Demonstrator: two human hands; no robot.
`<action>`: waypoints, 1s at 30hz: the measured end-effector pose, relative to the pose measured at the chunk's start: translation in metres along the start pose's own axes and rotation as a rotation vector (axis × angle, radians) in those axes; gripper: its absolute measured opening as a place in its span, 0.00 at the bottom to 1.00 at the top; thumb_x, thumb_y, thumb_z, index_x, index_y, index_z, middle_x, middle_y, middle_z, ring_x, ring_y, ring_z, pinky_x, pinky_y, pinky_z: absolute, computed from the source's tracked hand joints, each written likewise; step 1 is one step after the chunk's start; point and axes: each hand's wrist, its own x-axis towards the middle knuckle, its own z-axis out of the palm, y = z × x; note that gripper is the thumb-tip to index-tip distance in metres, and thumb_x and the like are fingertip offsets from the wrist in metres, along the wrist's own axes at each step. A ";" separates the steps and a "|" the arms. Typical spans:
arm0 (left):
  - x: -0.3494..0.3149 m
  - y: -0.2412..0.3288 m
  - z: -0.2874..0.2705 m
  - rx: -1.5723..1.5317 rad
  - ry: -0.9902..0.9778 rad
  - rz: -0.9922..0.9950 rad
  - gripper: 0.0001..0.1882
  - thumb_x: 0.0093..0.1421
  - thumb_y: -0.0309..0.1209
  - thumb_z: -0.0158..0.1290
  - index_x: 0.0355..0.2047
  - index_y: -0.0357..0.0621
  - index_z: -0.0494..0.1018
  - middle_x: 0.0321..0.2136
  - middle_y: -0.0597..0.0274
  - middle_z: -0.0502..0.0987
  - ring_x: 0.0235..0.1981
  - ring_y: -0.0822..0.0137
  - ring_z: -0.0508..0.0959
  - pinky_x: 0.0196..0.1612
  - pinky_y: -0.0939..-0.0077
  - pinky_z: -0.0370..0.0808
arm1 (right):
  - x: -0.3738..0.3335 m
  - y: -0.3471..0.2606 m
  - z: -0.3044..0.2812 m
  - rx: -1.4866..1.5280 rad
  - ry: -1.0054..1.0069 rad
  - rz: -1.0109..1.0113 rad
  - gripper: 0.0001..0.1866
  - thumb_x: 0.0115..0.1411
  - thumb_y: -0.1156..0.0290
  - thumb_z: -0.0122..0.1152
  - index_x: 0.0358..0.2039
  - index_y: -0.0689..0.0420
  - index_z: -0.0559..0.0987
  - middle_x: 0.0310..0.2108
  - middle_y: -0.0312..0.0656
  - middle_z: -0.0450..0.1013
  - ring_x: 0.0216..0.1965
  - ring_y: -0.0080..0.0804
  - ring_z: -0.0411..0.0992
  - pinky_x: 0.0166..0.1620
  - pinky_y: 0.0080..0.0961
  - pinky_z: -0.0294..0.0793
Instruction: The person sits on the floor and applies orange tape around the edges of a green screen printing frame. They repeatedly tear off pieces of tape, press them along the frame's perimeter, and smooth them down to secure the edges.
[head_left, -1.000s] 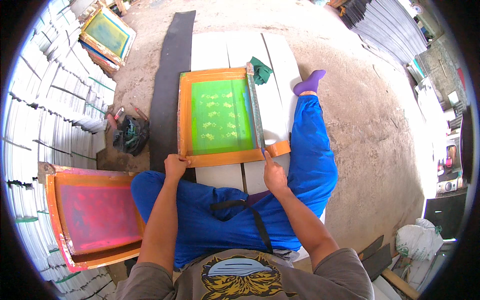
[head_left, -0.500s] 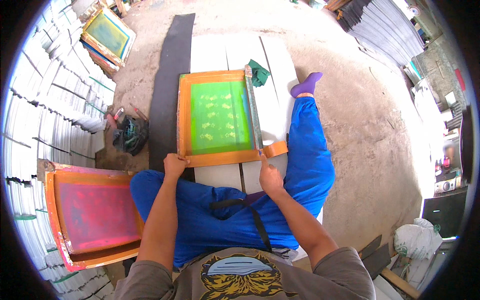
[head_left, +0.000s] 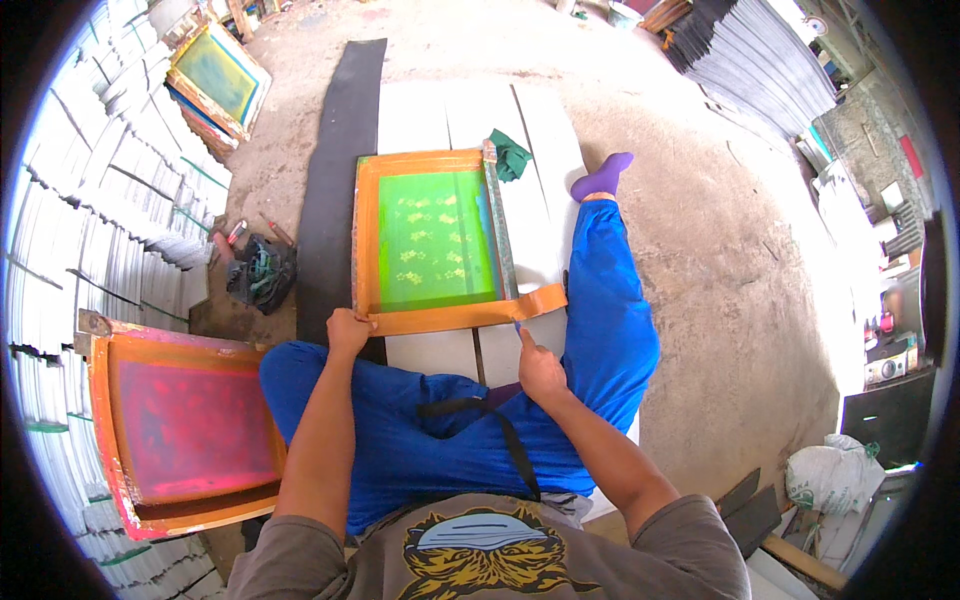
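A screen printing frame (head_left: pixel 367 240) with orange-brown taped edges and a green mesh (head_left: pixel 430 275) lies in front of me. Pale star-like shapes show on the mesh. Brown tape (head_left: pixel 440 318) runs along the near edge, and its roll (head_left: pixel 545 299) sits just past the near right corner. My left hand (head_left: pixel 348 331) is closed on the frame's near left corner, thumb on the tape. My right hand (head_left: pixel 541 366) grips a small thin blue tool (head_left: pixel 518 326), index finger stretched along it, its tip by the tape near the roll. The tool's exact kind is unclear.
A pink-meshed frame (head_left: pixel 190 425) leans by my left knee. White bundled stacks (head_left: pixel 90 210) line the left side. A green cloth (head_left: pixel 511 156) lies beyond the frame, and a black bag (head_left: pixel 262 275) rests left of the dark strip (head_left: pixel 330 190). My right leg (head_left: pixel 612 310) stretches along the right.
My right hand has drawn the blue tool back toward me, from over the frame's near right corner to the tape's near edge. My left hand stays at its corner.
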 end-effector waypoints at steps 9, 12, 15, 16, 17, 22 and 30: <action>-0.008 0.000 -0.005 0.027 0.020 0.082 0.12 0.48 0.33 0.72 0.30 0.39 0.85 0.29 0.45 0.84 0.33 0.50 0.85 0.41 0.62 0.81 | 0.051 0.023 -0.062 0.310 0.312 0.029 0.28 0.61 0.60 0.63 0.62 0.47 0.72 0.40 0.59 0.80 0.40 0.60 0.80 0.45 0.54 0.77; -0.009 0.005 -0.011 0.015 -0.019 0.079 0.12 0.49 0.32 0.71 0.31 0.39 0.85 0.27 0.46 0.84 0.32 0.52 0.85 0.39 0.62 0.80 | 0.085 0.027 -0.088 0.228 0.159 0.045 0.30 0.56 0.50 0.68 0.57 0.47 0.77 0.42 0.55 0.81 0.44 0.58 0.80 0.48 0.51 0.78; -0.009 0.010 -0.015 -0.023 -0.040 0.050 0.11 0.50 0.31 0.71 0.32 0.38 0.85 0.26 0.50 0.84 0.29 0.58 0.85 0.37 0.64 0.79 | 0.108 0.040 -0.094 0.133 -0.023 0.011 0.31 0.52 0.44 0.71 0.52 0.47 0.82 0.44 0.52 0.81 0.47 0.54 0.79 0.50 0.47 0.78; -0.010 0.012 -0.016 -0.053 -0.035 0.045 0.11 0.51 0.31 0.70 0.32 0.37 0.85 0.25 0.52 0.84 0.28 0.60 0.84 0.35 0.66 0.79 | 0.113 0.045 -0.096 0.090 -0.097 0.003 0.30 0.52 0.44 0.71 0.51 0.48 0.83 0.45 0.51 0.81 0.48 0.53 0.79 0.51 0.47 0.78; -0.013 0.013 -0.018 -0.085 -0.026 0.034 0.11 0.51 0.30 0.70 0.32 0.36 0.85 0.24 0.53 0.84 0.27 0.63 0.84 0.34 0.67 0.79 | 0.116 0.046 -0.099 0.045 -0.173 -0.012 0.30 0.52 0.43 0.71 0.50 0.48 0.84 0.45 0.50 0.81 0.49 0.52 0.79 0.51 0.46 0.78; -0.004 0.002 -0.035 -0.347 -0.077 -0.049 0.09 0.53 0.27 0.68 0.30 0.32 0.84 0.22 0.58 0.82 0.24 0.72 0.81 0.28 0.75 0.76 | 0.126 0.091 -0.104 0.167 -0.139 0.030 0.31 0.50 0.42 0.71 0.45 0.53 0.85 0.43 0.51 0.82 0.48 0.49 0.80 0.51 0.44 0.77; 0.000 0.061 -0.084 -0.213 0.003 0.274 0.08 0.53 0.25 0.67 0.31 0.31 0.82 0.23 0.57 0.82 0.25 0.73 0.80 0.30 0.77 0.76 | 0.187 0.088 -0.101 0.294 0.345 -0.045 0.19 0.55 0.53 0.73 0.41 0.51 0.83 0.34 0.45 0.83 0.37 0.47 0.82 0.41 0.43 0.79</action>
